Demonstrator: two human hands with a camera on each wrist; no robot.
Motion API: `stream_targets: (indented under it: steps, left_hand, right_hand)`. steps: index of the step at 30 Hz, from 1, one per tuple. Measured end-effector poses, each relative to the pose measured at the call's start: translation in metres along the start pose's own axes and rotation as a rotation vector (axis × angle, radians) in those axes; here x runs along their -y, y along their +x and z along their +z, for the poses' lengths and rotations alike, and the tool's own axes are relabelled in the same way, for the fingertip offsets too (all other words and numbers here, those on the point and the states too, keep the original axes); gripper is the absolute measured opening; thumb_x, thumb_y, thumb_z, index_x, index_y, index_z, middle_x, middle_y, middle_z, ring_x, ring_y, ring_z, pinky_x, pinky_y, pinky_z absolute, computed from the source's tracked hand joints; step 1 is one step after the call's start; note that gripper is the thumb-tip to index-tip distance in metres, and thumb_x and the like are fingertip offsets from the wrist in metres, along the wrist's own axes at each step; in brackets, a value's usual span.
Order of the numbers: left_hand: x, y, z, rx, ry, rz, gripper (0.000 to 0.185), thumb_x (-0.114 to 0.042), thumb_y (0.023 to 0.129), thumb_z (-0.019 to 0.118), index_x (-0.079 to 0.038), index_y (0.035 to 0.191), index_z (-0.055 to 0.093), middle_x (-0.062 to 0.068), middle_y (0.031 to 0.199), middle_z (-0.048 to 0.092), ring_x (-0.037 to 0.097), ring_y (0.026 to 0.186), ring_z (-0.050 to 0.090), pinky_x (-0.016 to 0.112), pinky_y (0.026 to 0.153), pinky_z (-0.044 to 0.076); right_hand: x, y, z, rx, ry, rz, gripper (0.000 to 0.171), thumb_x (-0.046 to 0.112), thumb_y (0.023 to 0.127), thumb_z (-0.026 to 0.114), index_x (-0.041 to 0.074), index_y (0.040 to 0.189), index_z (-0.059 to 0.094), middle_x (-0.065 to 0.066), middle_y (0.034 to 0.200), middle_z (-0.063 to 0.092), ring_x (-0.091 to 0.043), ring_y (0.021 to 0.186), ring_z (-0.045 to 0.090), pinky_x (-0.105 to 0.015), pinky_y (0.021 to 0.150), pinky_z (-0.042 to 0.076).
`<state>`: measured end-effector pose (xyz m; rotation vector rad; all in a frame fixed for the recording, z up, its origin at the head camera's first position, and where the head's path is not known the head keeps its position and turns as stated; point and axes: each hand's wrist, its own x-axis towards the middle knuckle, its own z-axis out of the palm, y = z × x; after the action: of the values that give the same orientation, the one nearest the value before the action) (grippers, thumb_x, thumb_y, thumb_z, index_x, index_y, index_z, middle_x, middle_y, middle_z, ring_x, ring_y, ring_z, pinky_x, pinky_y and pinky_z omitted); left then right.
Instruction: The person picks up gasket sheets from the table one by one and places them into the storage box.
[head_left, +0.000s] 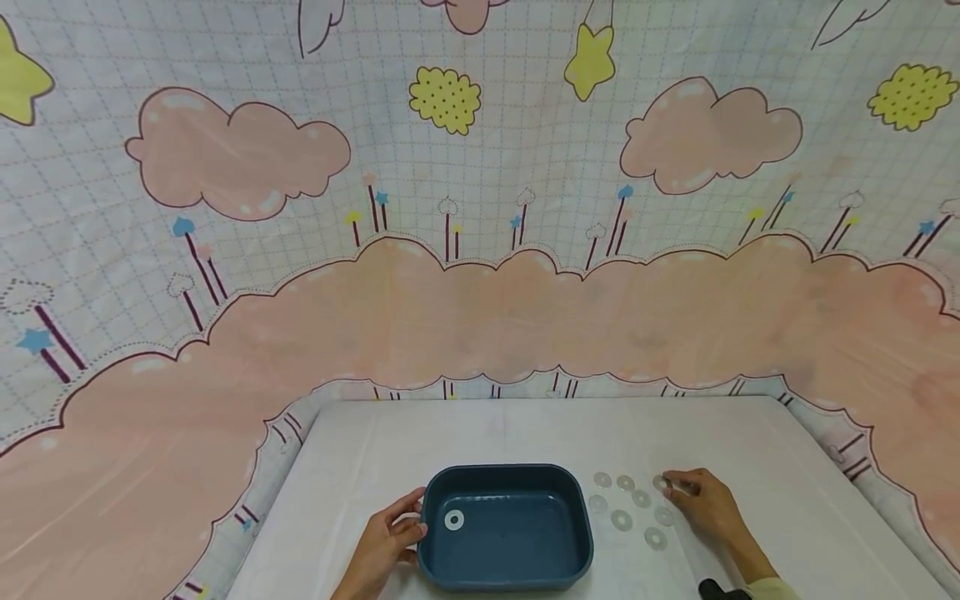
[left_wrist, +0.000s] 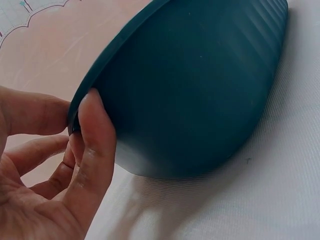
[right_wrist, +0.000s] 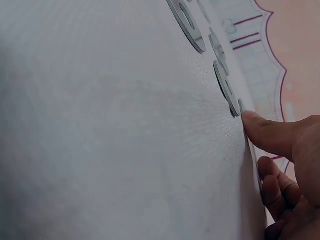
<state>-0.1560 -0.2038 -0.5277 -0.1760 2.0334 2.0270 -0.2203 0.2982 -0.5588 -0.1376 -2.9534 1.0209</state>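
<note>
Your left hand [head_left: 386,532] grips the bin [head_left: 517,542] by its left side, a washer [head_left: 447,520] inside. Your right hand [head_left: 702,500] touches another washer [head_left: 656,482] on the table [head_left: 525,429]; I cannot tell if it pinches. Catch opposite edges, keeping the bin steady.

Dark blue bin [head_left: 517,542], silvery-grey washers [head_left: 628,525], white tabletop [head_left: 555,429], blue-gridded white backdrop [head_left: 525,133], pink clouds [head_left: 240,154], yellow stars [head_left: 590,62]
</note>
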Motion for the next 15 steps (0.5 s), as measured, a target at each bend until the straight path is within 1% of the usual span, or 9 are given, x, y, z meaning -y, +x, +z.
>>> stream_targets:
  steps: [4,8,10,12,15]
  left_hand:
    - [0.0000,-0.0007,0.0004,0.000,0.001,0.004,0.063,0.000,0.089,0.063,0.002,0.148,0.038,0.011,0.115,0.051,0.014,0.089,0.059,0.031,0.062,0.054]
    - [0.0005,-0.0015,0.0007,0.003,-0.004,0.012,0.063,0.000,0.089,0.062,0.003,0.148,0.038,0.011,0.114,0.051,0.014,0.089,0.059,0.031,0.061,0.054]
    - [0.0004,-0.0015,0.0008,0.006,-0.010,0.014,0.063,0.000,0.089,0.062,0.003,0.148,0.038,0.010,0.114,0.051,0.013,0.089,0.059,0.030,0.061,0.054]
    - [0.0004,-0.0014,0.0009,0.008,-0.013,0.014,0.063,0.000,0.089,0.062,0.003,0.148,0.037,0.010,0.114,0.051,0.013,0.089,0.059,0.030,0.060,0.054]
    - [0.0005,-0.0012,0.0010,0.008,-0.014,0.010,0.064,0.000,0.089,0.062,0.003,0.148,0.037,0.010,0.114,0.052,0.013,0.089,0.060,0.030,0.061,0.054]
  right_hand:
    - [0.0001,-0.0007,-0.0005,-0.010,-0.007,-0.025,0.030,0.018,0.083,0.073,0.006,0.112,0.072,-0.018,0.107,0.062,-0.026,0.092,0.058,-0.038,0.074,0.047]
    - [-0.0020,-0.0017,0.0009,-0.036,-0.002,-0.047,0.029,0.016,0.081,0.076,0.006,0.108,0.070,-0.016,0.104,0.063,-0.022,0.086,0.053,-0.032,0.071,0.042]
    - [-0.0028,-0.0023,0.0016,-0.044,0.010,-0.051,0.030,0.015,0.080,0.076,0.005,0.107,0.068,-0.016,0.104,0.064,-0.022,0.087,0.053,-0.033,0.073,0.042]
    - [-0.0030,-0.0028,0.0020,-0.048,0.024,-0.044,0.030,0.014,0.081,0.076,0.004,0.108,0.067,-0.016,0.105,0.066,-0.024,0.091,0.056,-0.037,0.077,0.046]
    - [-0.0018,-0.0035,0.0011,-0.038,0.042,-0.029,0.030,0.014,0.082,0.073,0.003,0.109,0.066,-0.014,0.105,0.067,-0.026,0.095,0.057,-0.041,0.082,0.047]
